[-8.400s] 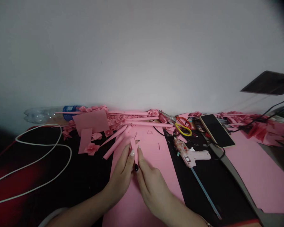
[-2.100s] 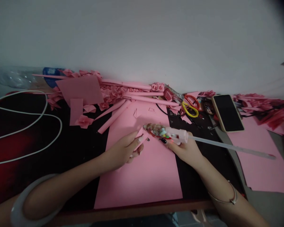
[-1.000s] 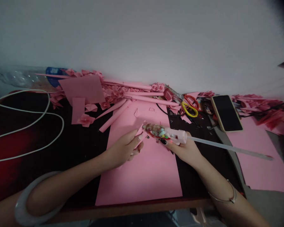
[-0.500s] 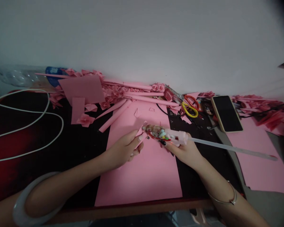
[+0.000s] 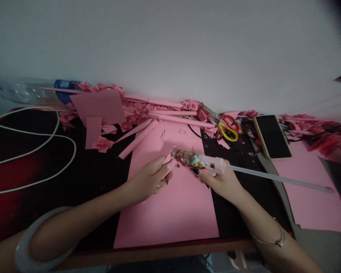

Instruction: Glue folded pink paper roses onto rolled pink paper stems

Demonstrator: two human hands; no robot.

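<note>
Dark bench (image 5: 96,178) set against a pale wall (image 5: 170,45) carries the work, and near its middle a small folded pink paper strip (image 5: 171,162) is held just above a large pink sheet (image 5: 173,216). The left hand (image 5: 146,182) has its grip pinched together on the lower end of that strip, thumb on top and fingers curled beneath. The right hand (image 5: 222,181) has its grip clamped around a pale glue gun (image 5: 208,163), whose decorated front end sits right at the strip's upper edge; whether the tip touches the paper cannot be told. A long clear glue stick (image 5: 278,179) juts from the back of the gun toward the right. A pale bangle (image 5: 24,242) circles the left forearm, and a thin bracelet (image 5: 274,233) the right wrist. Beyond the sheet lie rolled pink paper tubes (image 5: 136,138) and folded paper roses (image 5: 102,144), with scissors (image 5: 227,127) with red and yellow handles just right of them and a dark phone (image 5: 272,136) farther right. A white cable (image 5: 49,146) loops across the bench at the left, near a clear plastic bottle (image 5: 28,91) lying along the wall.
</note>
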